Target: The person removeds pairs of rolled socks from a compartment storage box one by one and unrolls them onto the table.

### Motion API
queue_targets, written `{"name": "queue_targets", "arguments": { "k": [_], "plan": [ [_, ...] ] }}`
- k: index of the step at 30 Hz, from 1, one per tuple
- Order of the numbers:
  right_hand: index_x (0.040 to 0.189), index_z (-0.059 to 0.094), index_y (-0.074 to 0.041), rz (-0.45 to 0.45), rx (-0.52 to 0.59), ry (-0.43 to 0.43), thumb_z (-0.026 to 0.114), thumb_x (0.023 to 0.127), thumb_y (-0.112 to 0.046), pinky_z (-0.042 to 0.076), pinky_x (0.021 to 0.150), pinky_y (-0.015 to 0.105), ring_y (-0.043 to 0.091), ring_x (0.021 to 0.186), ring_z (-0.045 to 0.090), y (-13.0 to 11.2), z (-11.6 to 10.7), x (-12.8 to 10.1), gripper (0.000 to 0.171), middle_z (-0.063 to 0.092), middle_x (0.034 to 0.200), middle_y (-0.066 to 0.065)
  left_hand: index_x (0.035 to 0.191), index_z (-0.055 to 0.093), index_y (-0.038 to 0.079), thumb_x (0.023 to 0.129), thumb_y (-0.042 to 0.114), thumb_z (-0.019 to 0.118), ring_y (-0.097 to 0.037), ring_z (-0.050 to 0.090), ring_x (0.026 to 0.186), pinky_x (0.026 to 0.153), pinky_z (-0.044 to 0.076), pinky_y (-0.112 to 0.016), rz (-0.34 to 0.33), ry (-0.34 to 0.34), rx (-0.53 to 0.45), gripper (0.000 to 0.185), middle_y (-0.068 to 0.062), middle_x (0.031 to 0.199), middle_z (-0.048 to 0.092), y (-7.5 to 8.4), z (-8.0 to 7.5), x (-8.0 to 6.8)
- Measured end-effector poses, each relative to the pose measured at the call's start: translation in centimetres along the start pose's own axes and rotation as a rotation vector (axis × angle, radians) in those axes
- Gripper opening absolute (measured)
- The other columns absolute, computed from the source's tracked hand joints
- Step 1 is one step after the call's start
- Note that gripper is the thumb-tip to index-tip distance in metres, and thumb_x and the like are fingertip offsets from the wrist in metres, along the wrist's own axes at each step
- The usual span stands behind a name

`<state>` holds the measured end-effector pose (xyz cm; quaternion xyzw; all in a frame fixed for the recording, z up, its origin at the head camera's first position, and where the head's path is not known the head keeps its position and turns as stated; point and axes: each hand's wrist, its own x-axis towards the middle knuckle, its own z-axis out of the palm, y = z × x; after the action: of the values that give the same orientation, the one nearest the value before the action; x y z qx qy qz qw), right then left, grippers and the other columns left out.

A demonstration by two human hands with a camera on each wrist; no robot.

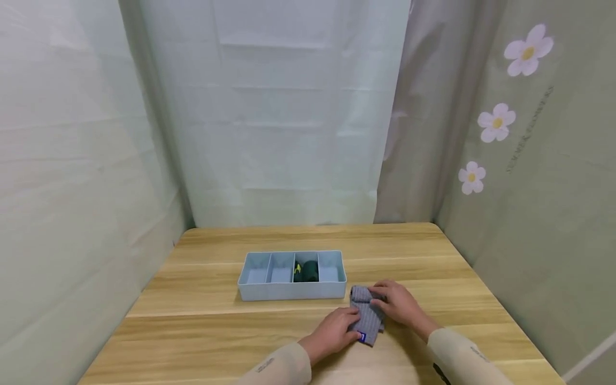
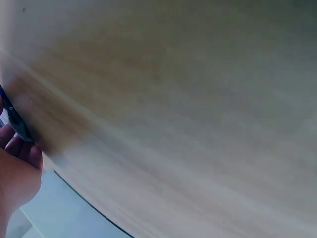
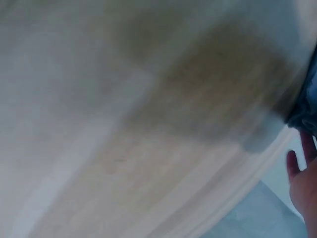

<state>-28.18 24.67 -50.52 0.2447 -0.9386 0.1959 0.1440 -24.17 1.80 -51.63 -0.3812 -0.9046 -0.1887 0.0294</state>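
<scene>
A pair of grey ribbed socks lies flat on the wooden table, its far end folded over into a thick roll. A blue label with white lettering marks the near end. My left hand holds the left edge, thumb beside the label. At the rolled far end, my right hand pinches the fabric from the right. Dark fabric shows between the left fingers in the left wrist view. In the right wrist view, the socks appear at the right edge, with my right fingers just under them.
A pale blue box with several compartments stands behind and left of the socks. Its third compartment from the left holds a rolled dark green sock with yellow marks beside it. Pale curtains enclose the table at the back and sides.
</scene>
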Motion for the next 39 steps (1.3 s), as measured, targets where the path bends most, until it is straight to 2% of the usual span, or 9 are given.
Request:
{"name": "queue_targets", "arguments": {
  "k": [6, 14, 18, 21, 24, 29, 33, 36, 39],
  "plan": [
    [0.113, 0.074, -0.002, 0.038, 0.03, -0.049, 0.069, 0.093, -0.012, 0.052, 0.087, 0.049, 0.029, 0.098, 0.067, 0.6, 0.1, 1.2, 0.023, 0.071, 0.104, 0.01, 0.127, 0.067, 0.003, 0.092, 0.029, 0.072, -0.018, 0.056, 0.123, 0.104, 0.042, -0.029, -0.014, -0.01, -0.02, 0.044, -0.006, 0.133, 0.062, -0.4, 0.1, -0.1],
    [0.103, 0.074, -0.007, 0.184, 0.085, 0.024, 0.072, 0.089, -0.01, 0.051, 0.086, 0.05, 0.031, 0.097, 0.068, 0.8, 1.2, 2.5, 0.015, 0.073, 0.1, 0.007, 0.122, 0.07, 0.002, 0.091, 0.027, 0.072, -0.018, 0.057, 0.121, 0.102, 0.043, -0.028, 0.051, 0.007, 0.003, 0.04, -0.007, 0.129, 0.064, -0.5, 0.3, 0.0],
    [0.099, 0.076, -0.008, 0.133, 0.116, 0.058, 0.072, 0.089, -0.01, 0.051, 0.087, 0.049, 0.028, 0.096, 0.067, 1.3, 1.5, 2.5, 0.01, 0.072, 0.098, 0.004, 0.121, 0.07, 0.003, 0.091, 0.028, 0.073, -0.017, 0.057, 0.121, 0.103, 0.043, -0.027, 0.034, -0.007, 0.001, 0.039, -0.006, 0.129, 0.064, -0.5, 0.3, 0.1],
    [0.105, 0.076, -0.007, 0.049, 0.098, 0.021, 0.071, 0.092, -0.018, 0.052, 0.086, 0.048, 0.027, 0.095, 0.068, 2.2, 1.3, 2.4, 0.018, 0.073, 0.099, 0.005, 0.122, 0.07, 0.004, 0.091, 0.028, 0.073, -0.017, 0.056, 0.122, 0.104, 0.042, -0.028, 0.014, -0.021, -0.01, 0.039, -0.005, 0.13, 0.064, -0.5, 0.0, 0.3],
    [0.106, 0.076, -0.005, 0.03, 0.08, -0.026, 0.071, 0.092, -0.024, 0.052, 0.085, 0.047, 0.027, 0.093, 0.068, 2.8, 1.0, 2.6, 0.024, 0.072, 0.098, 0.006, 0.121, 0.071, 0.005, 0.091, 0.029, 0.073, -0.016, 0.056, 0.122, 0.104, 0.042, -0.028, -0.014, -0.036, -0.041, 0.039, -0.003, 0.129, 0.064, -0.4, -0.4, 0.5],
    [0.095, 0.077, -0.006, 0.185, 0.073, -0.068, 0.071, 0.091, -0.02, 0.051, 0.084, 0.048, 0.027, 0.089, 0.065, 2.9, 1.0, 3.8, 0.015, 0.07, 0.092, 0.006, 0.106, 0.076, 0.007, 0.091, 0.029, 0.073, -0.013, 0.06, 0.11, 0.097, 0.046, -0.026, -0.024, 0.008, -0.043, 0.026, 0.0, 0.115, 0.068, -0.2, -0.7, 1.1],
    [0.101, 0.075, -0.005, 0.27, 0.081, -0.086, 0.071, 0.091, -0.019, 0.05, 0.086, 0.05, 0.031, 0.093, 0.066, 2.9, 1.0, 4.5, 0.017, 0.072, 0.098, 0.01, 0.096, 0.074, 0.01, 0.088, 0.027, 0.076, -0.011, 0.059, 0.099, 0.089, 0.047, -0.025, -0.011, 0.048, 0.013, 0.018, 0.002, 0.104, 0.065, -0.1, -0.3, 1.4],
    [0.109, 0.071, -0.005, 0.305, 0.104, -0.06, 0.072, 0.09, -0.018, 0.05, 0.086, 0.052, 0.034, 0.097, 0.066, 2.9, 1.0, 4.6, 0.023, 0.072, 0.102, 0.013, 0.106, 0.072, 0.009, 0.089, 0.027, 0.076, -0.013, 0.058, 0.106, 0.093, 0.046, -0.027, -0.015, 0.03, 0.039, 0.025, 0.0, 0.112, 0.063, 0.0, -0.1, 1.4],
    [0.106, 0.069, -0.008, 0.302, 0.107, -0.006, 0.076, 0.087, -0.016, 0.051, 0.083, 0.05, 0.032, 0.094, 0.066, 3.0, 1.1, 4.6, 0.022, 0.069, 0.099, 0.011, 0.122, 0.069, 0.006, 0.092, 0.027, 0.072, -0.017, 0.056, 0.12, 0.101, 0.044, -0.029, -0.019, -0.025, 0.038, 0.036, -0.005, 0.129, 0.061, 0.0, -0.3, 1.4]
  ]
}}
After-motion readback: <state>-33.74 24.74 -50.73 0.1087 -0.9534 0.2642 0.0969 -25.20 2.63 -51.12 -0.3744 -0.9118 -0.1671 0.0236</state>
